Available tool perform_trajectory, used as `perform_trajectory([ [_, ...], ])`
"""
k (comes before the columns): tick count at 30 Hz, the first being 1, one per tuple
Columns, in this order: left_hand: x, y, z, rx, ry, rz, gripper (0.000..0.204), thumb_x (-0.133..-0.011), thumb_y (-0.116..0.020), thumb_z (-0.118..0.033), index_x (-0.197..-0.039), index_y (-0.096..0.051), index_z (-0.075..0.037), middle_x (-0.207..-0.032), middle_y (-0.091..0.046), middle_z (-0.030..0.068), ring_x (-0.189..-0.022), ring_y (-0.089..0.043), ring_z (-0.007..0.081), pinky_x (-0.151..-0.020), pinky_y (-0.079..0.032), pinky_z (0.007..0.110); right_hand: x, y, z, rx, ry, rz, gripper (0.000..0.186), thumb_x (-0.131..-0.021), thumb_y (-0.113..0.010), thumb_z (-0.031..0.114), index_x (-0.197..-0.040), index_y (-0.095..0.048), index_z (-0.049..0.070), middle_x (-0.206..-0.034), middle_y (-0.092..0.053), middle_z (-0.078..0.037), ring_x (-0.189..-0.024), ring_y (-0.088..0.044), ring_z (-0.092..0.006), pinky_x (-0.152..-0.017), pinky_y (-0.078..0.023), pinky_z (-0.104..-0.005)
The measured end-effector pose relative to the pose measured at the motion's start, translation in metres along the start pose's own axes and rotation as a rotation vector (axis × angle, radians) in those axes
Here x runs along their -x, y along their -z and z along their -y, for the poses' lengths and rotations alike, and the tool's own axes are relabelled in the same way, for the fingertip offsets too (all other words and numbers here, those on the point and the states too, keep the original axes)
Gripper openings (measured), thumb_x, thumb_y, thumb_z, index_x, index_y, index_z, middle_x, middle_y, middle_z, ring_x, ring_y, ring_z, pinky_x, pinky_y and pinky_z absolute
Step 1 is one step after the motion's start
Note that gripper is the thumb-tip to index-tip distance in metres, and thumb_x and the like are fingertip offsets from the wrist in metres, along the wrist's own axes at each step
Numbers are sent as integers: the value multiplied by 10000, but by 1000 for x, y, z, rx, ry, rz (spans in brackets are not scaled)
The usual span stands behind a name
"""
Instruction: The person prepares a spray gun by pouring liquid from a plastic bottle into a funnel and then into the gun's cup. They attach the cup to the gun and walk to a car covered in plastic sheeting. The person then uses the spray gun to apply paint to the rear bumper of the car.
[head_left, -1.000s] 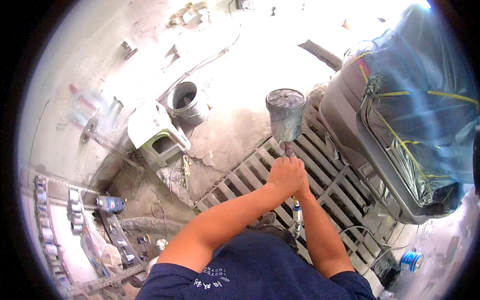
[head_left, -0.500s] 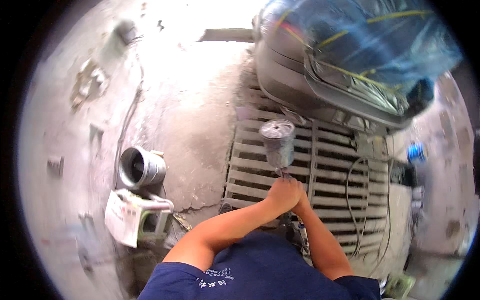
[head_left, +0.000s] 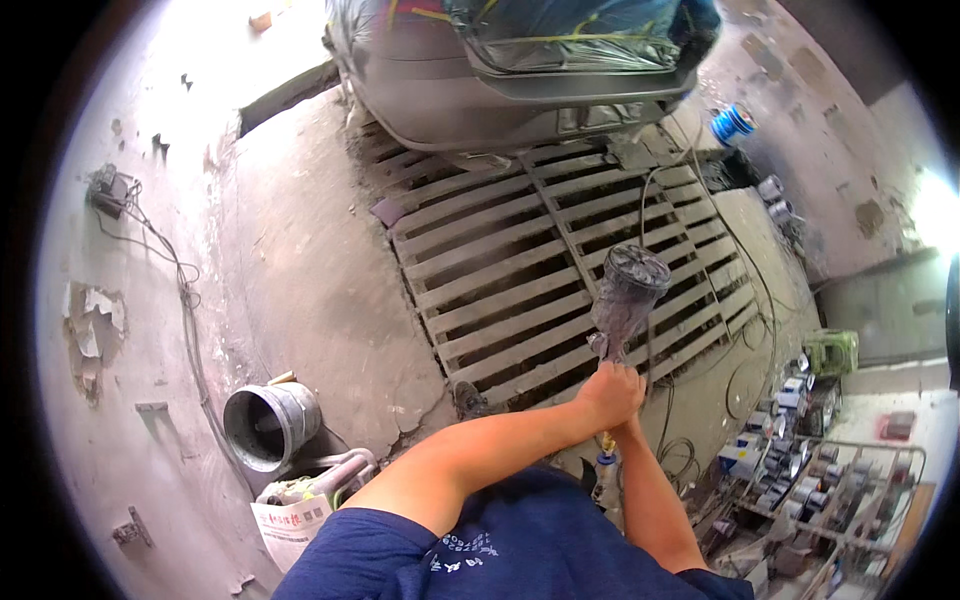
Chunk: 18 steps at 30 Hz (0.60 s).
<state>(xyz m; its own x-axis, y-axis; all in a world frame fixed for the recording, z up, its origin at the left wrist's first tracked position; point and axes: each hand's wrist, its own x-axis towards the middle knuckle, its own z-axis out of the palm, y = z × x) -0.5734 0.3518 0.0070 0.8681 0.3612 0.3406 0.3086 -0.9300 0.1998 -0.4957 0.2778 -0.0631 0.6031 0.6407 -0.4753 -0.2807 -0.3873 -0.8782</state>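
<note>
Spray gun [head_left: 611,347]: in the air over the floor grate [head_left: 490,335], toward the grate's near edge, cup [head_left: 630,298] uppermost. Judged stiff and top-heavy, the smooth cup likely slippery; the handle appears the sound place to hold. Left hand [head_left: 609,394]: grip curled around the gun. Right hand [head_left: 627,428]: mostly hidden by the left; its grip cannot be told. Forearms converge forward, left elbow bent, right arm straighter.

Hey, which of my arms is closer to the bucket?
Left. Your left arm angles up to the right of the bucket; your right arm is also to its right, but farther away.
</note>
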Motion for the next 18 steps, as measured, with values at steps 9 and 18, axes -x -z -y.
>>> perform_trajectory([
  [9, 92, 19, -82, -7, -64, 100, 111, -743, -541, -218, -732, -552, -108, -691, -554, 40, -616, -570, 184, -518, -376, 315, 120, 22, -65, -113, -20, -67, 208, -853, -543, 237, -995, -532, 85, -866, -563, -57, -770, -533, -207, -627, -455, -335],
  [18, 128, 35, -92, 45, -72, 87, 111, -742, -543, -208, -749, -554, -98, -685, -551, 40, -609, -571, 172, -529, -402, 306, 165, 0, -69, -58, 3, -47, 209, -874, -532, 250, -1001, -528, 84, -845, -566, -48, -733, -538, -188, -599, -450, -328],
])
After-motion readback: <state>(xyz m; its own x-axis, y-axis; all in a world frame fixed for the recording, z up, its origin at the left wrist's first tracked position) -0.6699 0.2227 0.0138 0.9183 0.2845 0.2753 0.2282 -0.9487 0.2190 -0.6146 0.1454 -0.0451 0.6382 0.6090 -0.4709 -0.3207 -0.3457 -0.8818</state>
